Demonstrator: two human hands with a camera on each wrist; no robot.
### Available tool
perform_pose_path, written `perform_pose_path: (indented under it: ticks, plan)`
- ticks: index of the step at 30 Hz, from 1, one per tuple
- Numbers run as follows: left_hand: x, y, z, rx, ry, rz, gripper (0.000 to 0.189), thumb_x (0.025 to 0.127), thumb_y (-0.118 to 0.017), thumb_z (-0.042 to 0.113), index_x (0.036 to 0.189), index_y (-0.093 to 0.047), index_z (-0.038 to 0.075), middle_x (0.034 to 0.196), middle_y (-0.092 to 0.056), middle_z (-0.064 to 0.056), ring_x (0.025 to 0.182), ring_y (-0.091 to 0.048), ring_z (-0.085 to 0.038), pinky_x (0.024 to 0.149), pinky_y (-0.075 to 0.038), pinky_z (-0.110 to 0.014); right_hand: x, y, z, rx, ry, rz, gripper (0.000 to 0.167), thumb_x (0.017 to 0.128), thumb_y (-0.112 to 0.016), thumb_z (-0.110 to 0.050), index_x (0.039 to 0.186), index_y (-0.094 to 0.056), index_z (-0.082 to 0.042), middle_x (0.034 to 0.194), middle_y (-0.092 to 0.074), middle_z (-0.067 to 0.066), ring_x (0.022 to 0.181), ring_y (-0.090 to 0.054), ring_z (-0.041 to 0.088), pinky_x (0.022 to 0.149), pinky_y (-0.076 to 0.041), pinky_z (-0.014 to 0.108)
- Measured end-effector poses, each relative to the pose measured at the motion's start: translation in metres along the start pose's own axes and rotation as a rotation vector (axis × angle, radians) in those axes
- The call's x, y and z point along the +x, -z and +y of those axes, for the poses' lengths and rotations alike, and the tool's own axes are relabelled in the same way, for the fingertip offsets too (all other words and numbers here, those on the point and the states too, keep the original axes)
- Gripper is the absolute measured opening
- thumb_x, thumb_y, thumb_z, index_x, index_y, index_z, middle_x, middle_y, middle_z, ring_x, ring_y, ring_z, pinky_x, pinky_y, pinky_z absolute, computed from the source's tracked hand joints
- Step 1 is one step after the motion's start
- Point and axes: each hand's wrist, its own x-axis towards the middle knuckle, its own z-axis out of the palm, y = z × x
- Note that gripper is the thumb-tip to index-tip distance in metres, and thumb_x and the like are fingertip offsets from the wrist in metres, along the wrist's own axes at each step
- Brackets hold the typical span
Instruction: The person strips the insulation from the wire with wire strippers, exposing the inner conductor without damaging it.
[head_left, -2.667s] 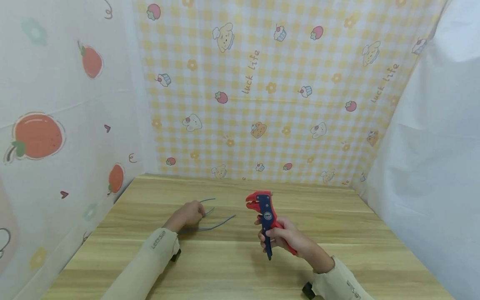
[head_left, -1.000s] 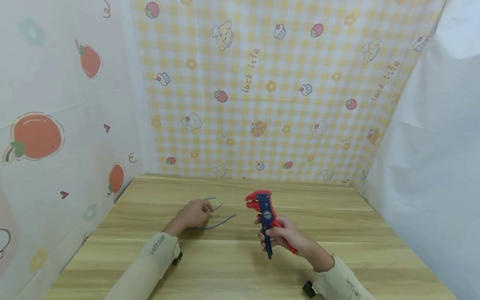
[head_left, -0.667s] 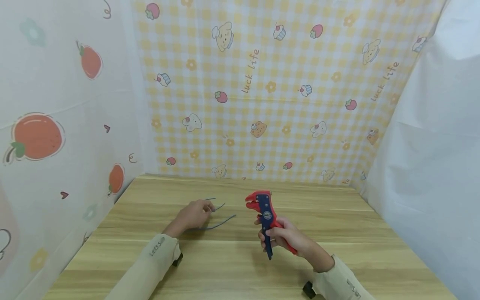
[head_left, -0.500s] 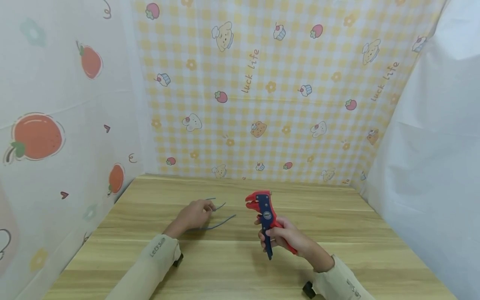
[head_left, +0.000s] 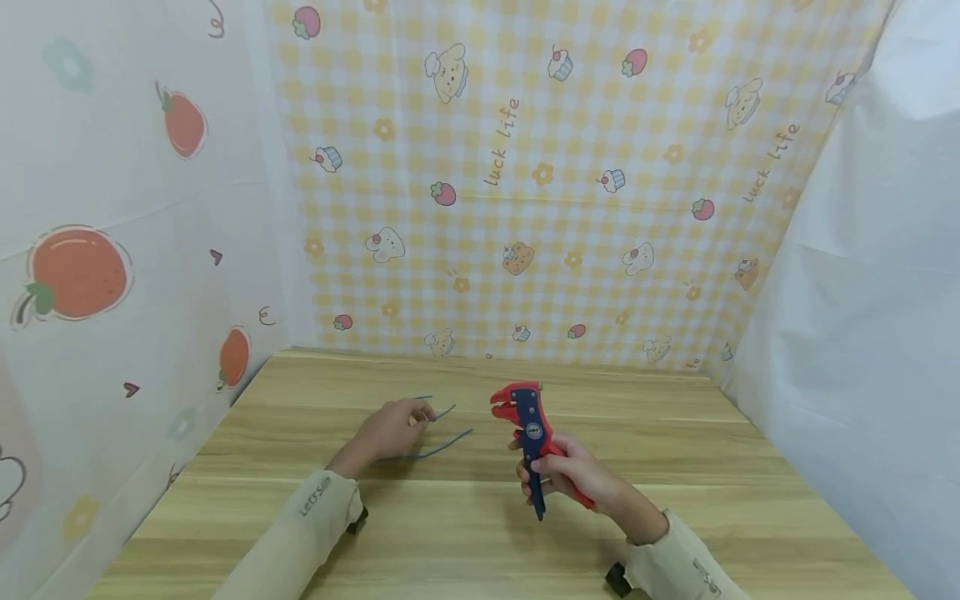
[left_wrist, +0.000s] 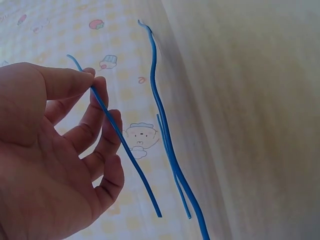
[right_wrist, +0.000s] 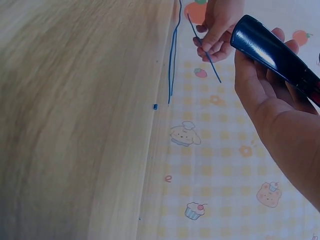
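Observation:
Between the thumb and a fingertip of my left hand (head_left: 392,429) is pinched a short blue wire (left_wrist: 134,159). Both wire ends stick out past the fingers, and the other fingers lie loosely curved beside it. My right hand (head_left: 583,477) grips a red and dark blue wire stripper (head_left: 534,431) by its handles, upright, with its head pointing left and its jaws apart. A gap separates the wire from the stripper. Two more blue wires lie on the table near the left hand: a thicker one (left_wrist: 161,107) and a thinner one (left_wrist: 175,175), side by side in the left wrist view.
The wooden table (head_left: 465,533) carries a tiny blue piece (right_wrist: 155,106), seen in the right wrist view. A yellow checked cloth (head_left: 570,217) hangs behind. Printed white sheeting (head_left: 150,208) stands at the left, plain white sheeting (head_left: 862,292) at the right.
My left hand has shifted a little to the right with its wire, and the wire's end now reaches further right. The right hand and the wire stripper have stayed in place.

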Motion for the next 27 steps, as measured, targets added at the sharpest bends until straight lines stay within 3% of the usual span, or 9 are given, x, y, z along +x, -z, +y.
perform_pose_path:
  ticks: [11,27]
  plan:
    - [-0.002,0.0,0.005,0.013,-0.011,0.002,0.015,0.096,-0.06,0.01,0.108,-0.069,0.012,0.105,-0.069,-0.002,0.07,-0.055,-0.013,0.052,-0.04,-0.029,0.0,0.0,0.001,-0.001,-0.013,0.007,0.04,0.097,-0.046,-0.001,0.136,-0.042,0.006,0.098,-0.066,0.008,0.086,-0.066,0.019,0.083,-0.056,0.039]
    - [-0.003,-0.001,0.011,0.022,-0.052,-0.006,0.016,0.097,-0.059,0.012,0.109,-0.07,0.014,0.105,-0.069,0.001,0.075,-0.057,-0.011,0.058,-0.045,-0.03,-0.001,0.0,0.001,-0.003,-0.034,0.013,0.04,0.097,-0.045,-0.001,0.137,-0.041,0.006,0.098,-0.066,0.007,0.087,-0.066,0.019,0.083,-0.056,0.04]
